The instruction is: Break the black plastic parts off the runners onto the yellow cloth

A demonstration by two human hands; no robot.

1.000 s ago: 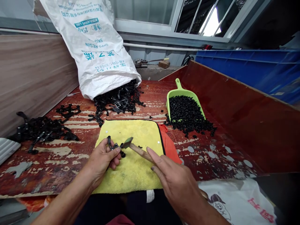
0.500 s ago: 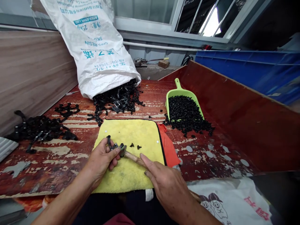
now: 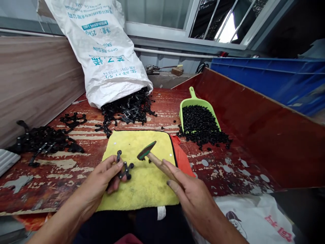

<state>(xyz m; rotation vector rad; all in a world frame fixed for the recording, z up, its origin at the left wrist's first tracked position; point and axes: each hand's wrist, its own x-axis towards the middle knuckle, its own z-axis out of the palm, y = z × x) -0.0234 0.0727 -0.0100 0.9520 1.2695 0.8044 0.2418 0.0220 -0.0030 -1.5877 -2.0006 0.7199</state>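
Note:
My left hand (image 3: 108,174) pinches a black jointed plastic part (image 3: 125,170) over the left side of a yellow cloth (image 3: 137,195). Small arms with round ends stick out past the fingers. Wrapped round a wooden handle, my right hand (image 3: 191,195) holds a small hammer (image 3: 147,151) whose dark, green-marked head is raised above the cloth, apart from the black part. Small black pieces (image 3: 149,161) lie on the cloth, partly hidden behind the hammer head.
A white sack (image 3: 114,78) spills black jointed parts (image 3: 129,108) at the back. Another pile (image 3: 45,142) lies left. On the right, a green dustpan (image 3: 193,91) holds many small black pieces (image 3: 200,118). A red-brown board (image 3: 254,125) and blue crate (image 3: 266,81) stand beyond.
The hammer head has lifted off the black part and moved right and up, with my right hand drawing back to the right. My left hand has turned the black part and shifted slightly left and down.

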